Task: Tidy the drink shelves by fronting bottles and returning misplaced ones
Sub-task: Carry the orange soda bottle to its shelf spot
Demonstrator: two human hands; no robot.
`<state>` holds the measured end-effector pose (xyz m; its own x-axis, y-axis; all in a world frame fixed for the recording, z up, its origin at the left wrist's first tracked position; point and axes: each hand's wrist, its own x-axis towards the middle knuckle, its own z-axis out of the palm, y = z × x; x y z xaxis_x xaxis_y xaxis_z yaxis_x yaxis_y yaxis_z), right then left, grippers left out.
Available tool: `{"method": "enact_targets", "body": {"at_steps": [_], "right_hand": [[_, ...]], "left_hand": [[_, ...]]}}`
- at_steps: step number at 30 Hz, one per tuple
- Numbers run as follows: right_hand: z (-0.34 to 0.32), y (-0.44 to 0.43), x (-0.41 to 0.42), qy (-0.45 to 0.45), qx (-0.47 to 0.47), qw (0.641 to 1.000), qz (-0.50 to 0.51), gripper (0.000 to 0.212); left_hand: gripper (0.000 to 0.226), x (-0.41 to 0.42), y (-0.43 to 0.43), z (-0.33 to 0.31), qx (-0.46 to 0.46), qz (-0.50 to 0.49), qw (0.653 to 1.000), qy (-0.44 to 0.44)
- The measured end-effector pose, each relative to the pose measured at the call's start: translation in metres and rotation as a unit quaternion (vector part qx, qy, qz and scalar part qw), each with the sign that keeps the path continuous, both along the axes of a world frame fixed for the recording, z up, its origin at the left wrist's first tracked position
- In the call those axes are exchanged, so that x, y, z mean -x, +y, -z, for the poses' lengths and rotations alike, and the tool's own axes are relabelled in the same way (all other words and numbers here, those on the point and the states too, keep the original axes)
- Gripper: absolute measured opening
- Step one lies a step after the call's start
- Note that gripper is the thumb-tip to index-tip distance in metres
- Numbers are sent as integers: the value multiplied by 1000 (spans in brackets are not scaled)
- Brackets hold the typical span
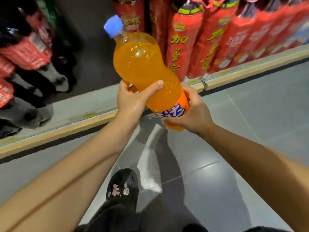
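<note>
The left hand [132,99] and right hand [192,113] grip an orange soda bottle [140,61]; red shelf bottles [180,47] read 加多宝.

One wide-angle camera on your head faces forward and steeply down, close over the low grey shelf ledge with yellow front strip [75,111] and the glossy grey tiled floor [250,118].
</note>
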<state>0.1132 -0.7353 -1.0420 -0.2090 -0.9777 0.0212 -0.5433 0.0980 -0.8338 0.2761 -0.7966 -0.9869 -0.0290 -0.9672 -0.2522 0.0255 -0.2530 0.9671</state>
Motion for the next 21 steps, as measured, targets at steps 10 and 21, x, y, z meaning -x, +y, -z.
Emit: {"method": "enact_targets", "body": {"at_steps": [10, 21], "right_hand": [[-6, 186, 155, 25, 14, 958, 284, 109], [-167, 314, 262, 21, -48, 896, 442, 98]], "left_hand": [[77, 216, 103, -9, 26, 308, 951, 18], [65, 382, 207, -156, -38, 462, 886, 20]]}}
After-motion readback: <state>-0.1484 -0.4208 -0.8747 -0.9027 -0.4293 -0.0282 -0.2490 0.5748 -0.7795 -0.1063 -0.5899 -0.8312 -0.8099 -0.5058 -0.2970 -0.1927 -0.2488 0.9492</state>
